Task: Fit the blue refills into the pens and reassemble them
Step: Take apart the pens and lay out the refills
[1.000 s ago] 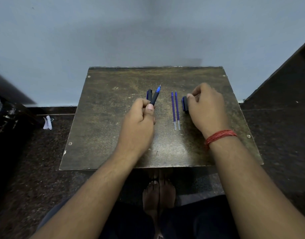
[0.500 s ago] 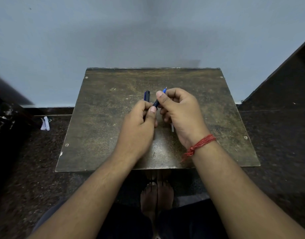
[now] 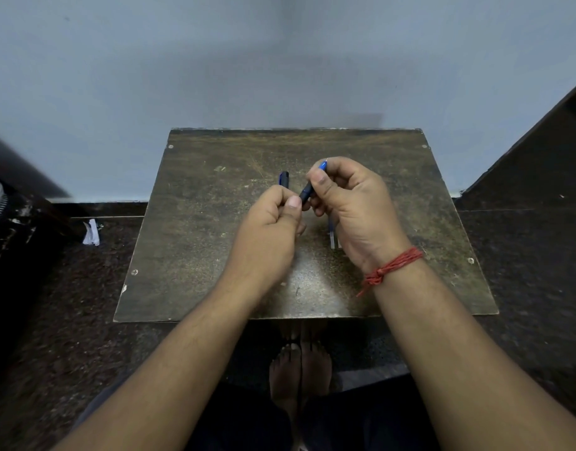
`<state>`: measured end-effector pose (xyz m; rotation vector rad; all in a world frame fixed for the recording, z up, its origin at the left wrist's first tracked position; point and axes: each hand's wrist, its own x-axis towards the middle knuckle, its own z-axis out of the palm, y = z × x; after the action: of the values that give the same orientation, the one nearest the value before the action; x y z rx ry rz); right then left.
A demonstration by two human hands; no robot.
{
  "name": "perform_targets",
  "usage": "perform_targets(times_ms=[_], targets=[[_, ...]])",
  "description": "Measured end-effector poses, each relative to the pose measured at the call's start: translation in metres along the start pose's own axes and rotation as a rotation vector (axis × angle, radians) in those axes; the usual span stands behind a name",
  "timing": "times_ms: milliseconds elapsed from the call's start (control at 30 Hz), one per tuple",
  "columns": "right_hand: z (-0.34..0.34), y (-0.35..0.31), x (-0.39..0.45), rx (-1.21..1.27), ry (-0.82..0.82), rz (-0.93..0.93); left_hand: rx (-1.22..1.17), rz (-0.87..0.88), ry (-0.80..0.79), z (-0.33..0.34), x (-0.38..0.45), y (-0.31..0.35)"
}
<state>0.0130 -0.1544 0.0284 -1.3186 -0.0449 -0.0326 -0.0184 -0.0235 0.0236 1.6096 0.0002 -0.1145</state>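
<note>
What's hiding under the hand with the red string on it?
Under the right hand, two thin refills lie on the wooden board. Only their lower ends peek out; the hand covers the rest. That hand also pinches a blue-tipped pen.

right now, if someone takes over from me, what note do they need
Left hand: shut on the pen, low end.
Right hand: shut on the same pen near its blue tip, above the table.
Second pen: on the table behind the left hand.
Refills: on the table, mostly hidden under the right hand.
Done: no refill visibly fitted.
Left: fit the refills, close both pens.
</note>
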Motion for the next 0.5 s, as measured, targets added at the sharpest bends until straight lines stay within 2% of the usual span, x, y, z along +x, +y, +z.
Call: perform_targets(times_ms=[200, 300, 400, 500], targets=[[-0.003, -0.002, 0.003, 0.068, -0.111, -0.018, -0.208, -0.055, -0.114, 0.0, -0.004, 0.006], [-0.007, -0.004, 0.003, 0.151, -0.189, 0.012, -0.203, -0.022, -0.118, 0.0, -0.003, 0.005], [-0.009, -0.002, 0.004, 0.168, -0.114, 0.038, -0.098, -0.009, -0.047, -0.001, 0.0, 0.0], [-0.007, 0.001, 0.005, 0.017, 0.01, 0.01, 0.022, 0.007, -0.006, -0.001, 0.001, -0.005]])
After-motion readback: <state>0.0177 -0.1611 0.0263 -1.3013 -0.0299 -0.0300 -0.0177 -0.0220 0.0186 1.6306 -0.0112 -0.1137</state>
